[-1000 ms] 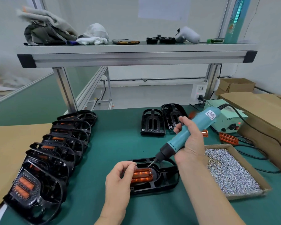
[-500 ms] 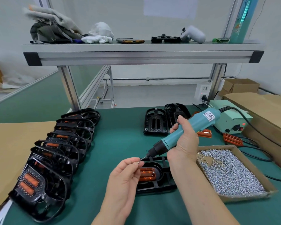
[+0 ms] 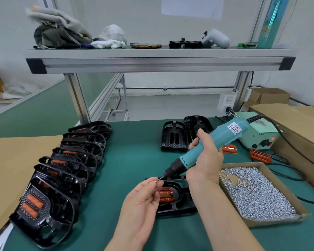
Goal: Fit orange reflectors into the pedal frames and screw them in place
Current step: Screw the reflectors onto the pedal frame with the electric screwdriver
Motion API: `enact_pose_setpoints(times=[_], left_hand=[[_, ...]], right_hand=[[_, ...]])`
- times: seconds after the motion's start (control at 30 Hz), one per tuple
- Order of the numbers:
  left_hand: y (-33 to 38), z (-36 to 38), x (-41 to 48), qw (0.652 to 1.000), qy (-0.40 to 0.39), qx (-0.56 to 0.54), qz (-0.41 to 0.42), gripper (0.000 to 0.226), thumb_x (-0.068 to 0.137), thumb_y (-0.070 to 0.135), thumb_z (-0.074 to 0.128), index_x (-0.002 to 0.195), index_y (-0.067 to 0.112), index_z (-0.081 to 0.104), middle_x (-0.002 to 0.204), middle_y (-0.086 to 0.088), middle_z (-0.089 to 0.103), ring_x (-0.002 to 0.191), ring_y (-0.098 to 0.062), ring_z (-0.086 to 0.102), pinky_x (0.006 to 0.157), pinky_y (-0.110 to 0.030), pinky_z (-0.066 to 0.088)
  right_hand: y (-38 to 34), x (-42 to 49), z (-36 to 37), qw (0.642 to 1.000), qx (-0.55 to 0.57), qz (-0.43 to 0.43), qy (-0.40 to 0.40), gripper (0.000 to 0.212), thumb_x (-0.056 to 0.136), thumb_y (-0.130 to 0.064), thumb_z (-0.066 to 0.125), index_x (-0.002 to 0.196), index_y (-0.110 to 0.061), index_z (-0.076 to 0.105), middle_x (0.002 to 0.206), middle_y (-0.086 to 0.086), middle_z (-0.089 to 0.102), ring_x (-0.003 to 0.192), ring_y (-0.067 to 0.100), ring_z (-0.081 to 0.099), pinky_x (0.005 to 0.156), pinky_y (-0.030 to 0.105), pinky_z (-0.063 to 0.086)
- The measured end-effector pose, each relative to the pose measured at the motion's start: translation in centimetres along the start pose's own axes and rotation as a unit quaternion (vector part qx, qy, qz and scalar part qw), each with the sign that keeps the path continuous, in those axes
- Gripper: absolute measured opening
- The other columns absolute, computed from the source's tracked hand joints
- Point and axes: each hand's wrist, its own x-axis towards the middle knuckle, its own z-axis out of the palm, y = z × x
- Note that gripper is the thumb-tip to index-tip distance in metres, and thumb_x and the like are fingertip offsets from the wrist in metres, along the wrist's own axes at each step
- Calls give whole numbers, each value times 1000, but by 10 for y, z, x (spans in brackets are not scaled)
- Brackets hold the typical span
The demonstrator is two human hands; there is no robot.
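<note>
Up off the pedal frame [image 3: 178, 208] since a second ago, the left hand [image 3: 140, 201] pinches a small screw [image 3: 156, 181] between thumb and forefinger at the bit of the teal driver [image 3: 213, 142], gripped round its barrel by the right hand [image 3: 206, 161]. Green table [image 3: 134, 151] lies open between the row of finished pedals [image 3: 65, 167] at left and the cardboard box [image 3: 272, 222] of loose screws at right. Near, under the hands, that black frame holds a ribbed orange reflector [image 3: 166, 195].

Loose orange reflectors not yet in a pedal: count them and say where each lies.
2. The first reflector lies behind the right hand, partly hidden by it; the second reflector lies farther right, before the power box. More may be hidden behind the hand.
</note>
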Motion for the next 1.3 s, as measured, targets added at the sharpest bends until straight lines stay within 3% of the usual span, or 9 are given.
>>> enact_pose_setpoints(times=[0.4, 0.57, 0.7, 0.9, 1.0, 1.1, 1.23, 1.3], left_hand=[[-3, 1, -3, 1000, 3, -19, -15, 20, 75, 0, 66, 94, -5, 71, 88, -19, 72, 80, -19, 73, 72, -24, 53], [-3, 1, -4, 1000, 1, -16, -13, 24, 77, 0, 65, 100, -6, 68, 86, -19, 73, 79, -19, 74, 77, -27, 49], [-4, 1, -4, 1000, 1, -10, -9, 28, 74, 1, 66, 100, -6, 68, 88, -19, 73, 79, -18, 74, 70, -22, 55], [-6, 3, -6, 1000, -3, -2, 0, 34, 70, 3, 67, 103, -7, 67, 89, -20, 73, 77, -18, 73, 80, -27, 46], [-7, 3, -7, 999, -2, 29, 31, 32, 70, 4, 66, 101, -6, 68, 86, -19, 73, 76, -17, 72, 80, -27, 46], [-8, 4, -8, 992, 0, 92, 88, 16, 80, -4, 62, 94, -6, 69, 83, -21, 73, 76, -18, 72, 79, -27, 50], [-10, 6, -10, 977, 8, 153, 148, 11, 91, -7, 57, 92, -6, 68, 81, -22, 74, 68, -18, 72, 59, -20, 55], [-10, 7, -11, 975, 9, 157, 158, 11, 92, -6, 57, 93, -5, 67, 82, -22, 74, 67, -19, 72, 58, -20, 55]], right_hand=[[-1, 0, -1, 1000, -2, -5, 7, 21, 86, -10, 74, 85, -19, 55, 52, -12, 58, 47, 3, 53, 48, 18, 47], [1, 0, -1, 1000, -8, -6, 10, 21, 85, -11, 74, 84, -19, 55, 53, -11, 58, 47, 4, 53, 48, 18, 48], [1, 1, -2, 1000, -5, -4, 16, 21, 85, -12, 75, 86, -19, 55, 53, -12, 58, 47, 3, 55, 47, 17, 47], [1, 2, -2, 1000, -12, -8, 15, 20, 85, -13, 75, 89, -19, 56, 54, -11, 59, 48, 4, 55, 48, 18, 48], [2, 2, -3, 1000, -19, -16, 13, 21, 85, -14, 75, 94, -17, 56, 56, -10, 59, 49, 5, 55, 49, 18, 48], [3, 2, -2, 1000, -20, -20, 10, 22, 85, -15, 76, 96, -17, 56, 57, -9, 59, 49, 6, 55, 49, 19, 49], [3, 2, -1, 1000, -19, -11, 16, 23, 85, -18, 76, 96, -20, 56, 57, -11, 59, 49, 5, 55, 47, 18, 48], [3, 1, 0, 1000, -13, -7, 19, 23, 85, -18, 76, 95, -20, 56, 57, -10, 59, 49, 6, 55, 48, 19, 48]])
